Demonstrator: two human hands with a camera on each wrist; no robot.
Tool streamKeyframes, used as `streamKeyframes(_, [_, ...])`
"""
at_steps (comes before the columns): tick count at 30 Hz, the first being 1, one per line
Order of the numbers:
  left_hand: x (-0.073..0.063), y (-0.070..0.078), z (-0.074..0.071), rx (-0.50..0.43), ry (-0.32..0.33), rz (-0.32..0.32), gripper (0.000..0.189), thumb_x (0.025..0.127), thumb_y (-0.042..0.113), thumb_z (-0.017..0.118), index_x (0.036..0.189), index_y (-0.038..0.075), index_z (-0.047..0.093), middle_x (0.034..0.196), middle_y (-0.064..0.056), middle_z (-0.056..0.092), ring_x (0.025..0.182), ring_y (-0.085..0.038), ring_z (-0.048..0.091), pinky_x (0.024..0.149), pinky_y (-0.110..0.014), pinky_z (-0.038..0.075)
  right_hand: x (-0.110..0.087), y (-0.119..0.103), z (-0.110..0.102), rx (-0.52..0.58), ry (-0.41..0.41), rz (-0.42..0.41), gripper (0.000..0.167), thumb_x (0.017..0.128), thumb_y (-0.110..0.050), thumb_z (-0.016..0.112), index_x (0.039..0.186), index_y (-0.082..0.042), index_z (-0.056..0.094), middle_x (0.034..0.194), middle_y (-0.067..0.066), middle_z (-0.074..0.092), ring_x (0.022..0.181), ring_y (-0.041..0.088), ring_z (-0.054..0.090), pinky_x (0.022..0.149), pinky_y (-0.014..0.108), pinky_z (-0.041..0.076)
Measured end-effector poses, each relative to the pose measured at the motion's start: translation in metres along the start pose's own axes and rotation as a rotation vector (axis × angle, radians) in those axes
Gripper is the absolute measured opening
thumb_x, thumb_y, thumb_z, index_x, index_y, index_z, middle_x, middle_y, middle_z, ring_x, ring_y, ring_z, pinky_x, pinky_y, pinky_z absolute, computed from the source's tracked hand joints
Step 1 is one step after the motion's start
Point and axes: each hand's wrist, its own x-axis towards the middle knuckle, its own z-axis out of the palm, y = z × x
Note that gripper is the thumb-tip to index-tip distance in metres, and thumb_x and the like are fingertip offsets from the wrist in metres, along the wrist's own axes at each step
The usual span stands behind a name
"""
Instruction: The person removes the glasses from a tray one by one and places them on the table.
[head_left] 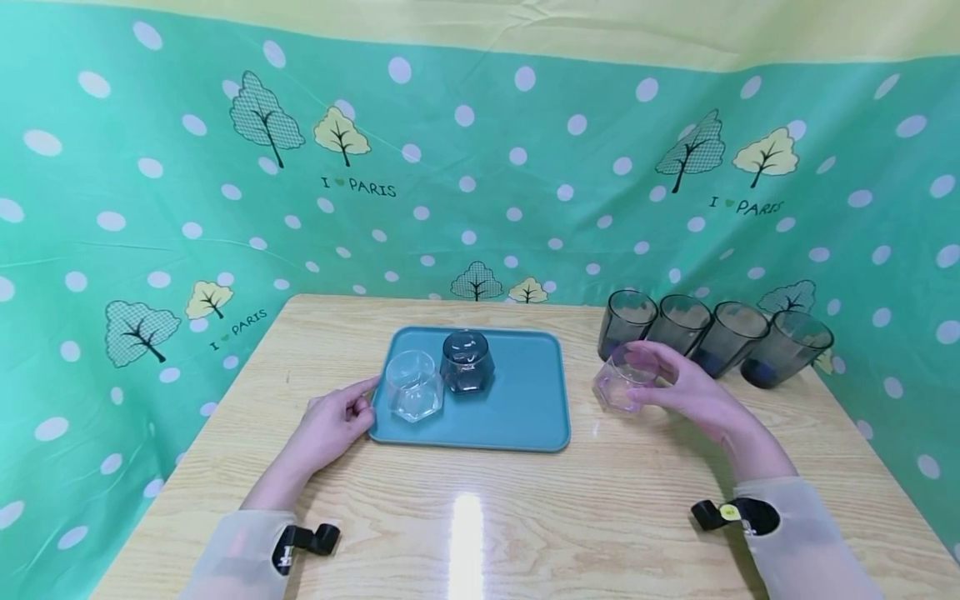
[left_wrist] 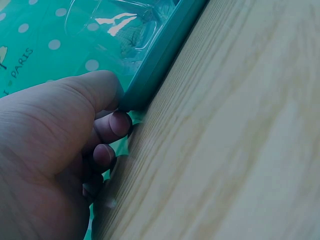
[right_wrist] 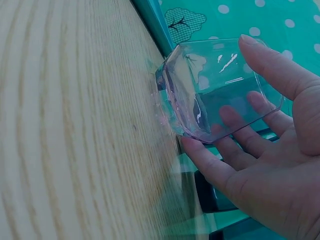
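Note:
My left hand (head_left: 333, 425) is at the left edge of a blue tray (head_left: 517, 417), its thumb and curled fingers gripping the rim near the corner. In the left wrist view the thumb (left_wrist: 100, 90) meets that corner. On the tray stand a clear faceted glass (head_left: 414, 392) and, beside it, a dark grey faceted glass (head_left: 467, 367). Right of the tray, my right hand (head_left: 686, 387) holds a pink-tinted faceted glass (right_wrist: 220, 90) between thumb and fingers. Its base is at or just above the table; I cannot tell whether it touches.
Several tall dark glasses (head_left: 678, 321) stand in a row at the back right, just behind my right hand. The wooden table (head_left: 540, 517) ends at a green dotted cloth (head_left: 450, 150) behind it.

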Motion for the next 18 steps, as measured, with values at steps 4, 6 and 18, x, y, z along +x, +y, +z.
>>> streamKeyframes(4, [0.0,-0.0015,0.0007,0.007,-0.005,-0.005,0.053,0.099,0.004,0.07,0.152,0.001,0.065,0.085,0.007,0.062,0.07,-0.011,0.054,0.074,-0.031,0.047,-0.0007,-0.0003,-0.0005,-0.006,-0.009,-0.001,0.083,0.099,-0.015,0.083,0.169,-0.01,0.039,0.165,0.018,0.047,0.154,0.042,0.038,0.104,0.023,0.044])
streamKeyframes(6, [0.0,-0.002,0.0011,0.011,-0.009,-0.009,0.054,0.099,0.004,0.07,0.152,0.002,0.065,0.085,0.006,0.062,0.07,-0.011,0.054,0.074,-0.031,0.047,-0.0011,-0.0006,-0.0005,-0.015,-0.014,-0.002,0.085,0.099,-0.015,0.083,0.171,-0.011,0.037,0.166,0.019,0.046,0.155,0.044,0.036,0.109,0.032,0.043])
streamKeyframes(18, [0.001,-0.0022,0.0011,0.017,-0.002,-0.001,0.053,0.099,0.004,0.07,0.151,0.001,0.065,0.085,0.006,0.062,0.071,-0.011,0.054,0.075,-0.032,0.047,-0.0022,-0.007,-0.0014,0.01,0.015,0.002,0.088,0.099,-0.015,0.084,0.171,-0.011,0.035,0.169,0.019,0.044,0.16,0.045,0.029,0.122,0.072,0.024])
